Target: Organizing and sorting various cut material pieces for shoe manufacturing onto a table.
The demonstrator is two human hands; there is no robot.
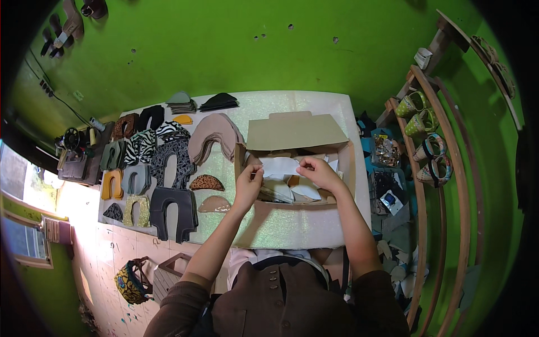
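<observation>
White cut piece (279, 166), flat, between both hands, over cardboard box (351, 168).

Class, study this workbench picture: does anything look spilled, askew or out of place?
Yes. Grey offcut scraps lie scattered on the floor right of the white foam-covered table, unlike the neatly stacked shoe-upper pieces. Both hands, left hand and right hand, hold a white piece over the open cardboard box.

An open brown cardboard box (297, 146) stands on the counter (292, 224), right of centre — its flat lid flap folded up at the far side, pale cut pieces inside. To the right, beyond the counter's edge, lies a small white packet with a blue patch (391, 201)
</observation>
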